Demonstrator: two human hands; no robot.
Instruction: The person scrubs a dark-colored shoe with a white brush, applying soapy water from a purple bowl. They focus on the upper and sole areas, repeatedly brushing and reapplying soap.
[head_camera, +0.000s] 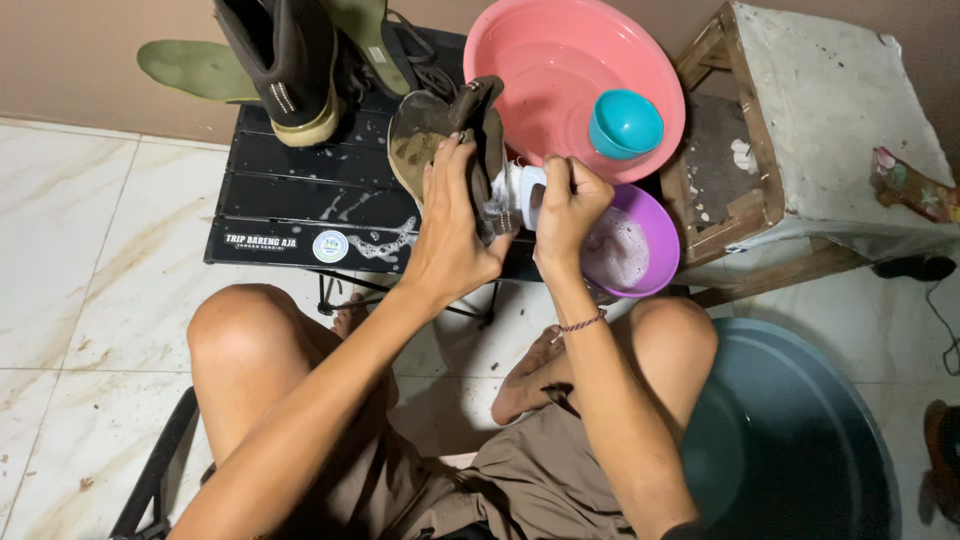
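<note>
The left hand (452, 235) clamps the muddy shoe (448, 140) sole-out above the black table (290, 205) so the right hand (567, 205), fist closed around a white brush (523, 190), can reach its side beside the soapy purple bowl (655, 225).

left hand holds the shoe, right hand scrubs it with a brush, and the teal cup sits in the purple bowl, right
Not quite. The head view shows the teal cup in the pink basin, not the purple bowl, which holds only suds. The rest stands: the left hand holds the shoe and the right hand scrubs it with a brush.
</note>
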